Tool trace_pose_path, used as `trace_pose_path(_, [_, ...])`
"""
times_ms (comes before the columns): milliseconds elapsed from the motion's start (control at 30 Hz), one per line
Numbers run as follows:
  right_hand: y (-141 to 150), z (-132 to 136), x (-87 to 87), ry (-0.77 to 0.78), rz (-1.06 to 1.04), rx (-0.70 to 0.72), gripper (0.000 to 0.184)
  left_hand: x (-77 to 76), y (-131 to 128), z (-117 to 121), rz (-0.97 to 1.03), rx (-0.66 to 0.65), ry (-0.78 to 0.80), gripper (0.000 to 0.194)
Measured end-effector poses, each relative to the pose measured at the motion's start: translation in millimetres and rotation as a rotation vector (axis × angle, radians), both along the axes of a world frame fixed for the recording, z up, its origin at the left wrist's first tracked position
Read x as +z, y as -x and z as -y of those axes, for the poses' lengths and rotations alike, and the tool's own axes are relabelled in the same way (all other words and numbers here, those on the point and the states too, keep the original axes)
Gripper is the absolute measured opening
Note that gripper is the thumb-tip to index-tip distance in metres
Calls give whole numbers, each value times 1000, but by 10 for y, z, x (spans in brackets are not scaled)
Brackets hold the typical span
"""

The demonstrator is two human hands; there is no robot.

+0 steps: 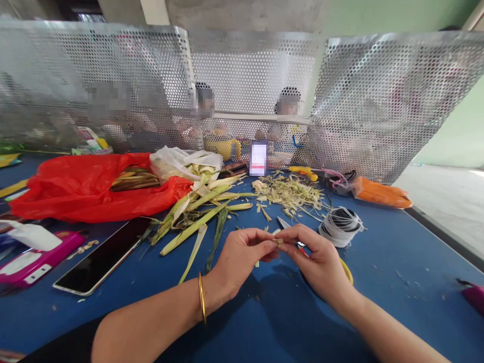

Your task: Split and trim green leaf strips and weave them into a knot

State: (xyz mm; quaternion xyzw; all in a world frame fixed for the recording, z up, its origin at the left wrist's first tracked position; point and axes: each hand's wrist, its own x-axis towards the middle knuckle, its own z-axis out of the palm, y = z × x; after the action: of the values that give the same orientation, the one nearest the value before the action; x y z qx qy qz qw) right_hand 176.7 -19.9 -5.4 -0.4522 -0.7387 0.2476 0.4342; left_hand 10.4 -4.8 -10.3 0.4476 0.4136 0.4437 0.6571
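Note:
My left hand and my right hand meet over the blue table. Between their pinched fingertips is a small piece of pale corn husk; its shape is mostly covered by the fingers. A gold bangle circles my left wrist. Partly beneath my right hand lie scissors, their blade tip and a bit of handle showing. Just left of my hands, strips of corn husk spread over the table. Beyond them is a heap of shredded husk.
A red plastic bag, a black phone and a magenta box lie left. Right stand a spool of white cord and an orange packet. A lit phone leans before the perforated metal screen; people sit behind it.

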Motion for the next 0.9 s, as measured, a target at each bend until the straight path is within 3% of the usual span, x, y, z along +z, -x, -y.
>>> trace_pose_path(200, [-24, 5, 13, -176, 245, 3, 10, -14, 34, -21, 82, -36, 215, 21])
trace_pose_path(333, [-24, 7, 19, -227, 270, -6, 13, -4, 40, -17, 83, -69, 193, 20])
trace_pose_path(700, [26, 18, 51, 135, -20, -111, 17, 48, 35, 1, -293, -6, -252, 11])
trace_pose_path(800, [19, -4, 43, 195, -124, -59, 19, 60, 41, 5, -279, -14, -254, 12])
trace_pose_path(900, [1, -29, 54, 263, -203, 35, 23, 72, 35, -3, -188, -7, -159, 14])
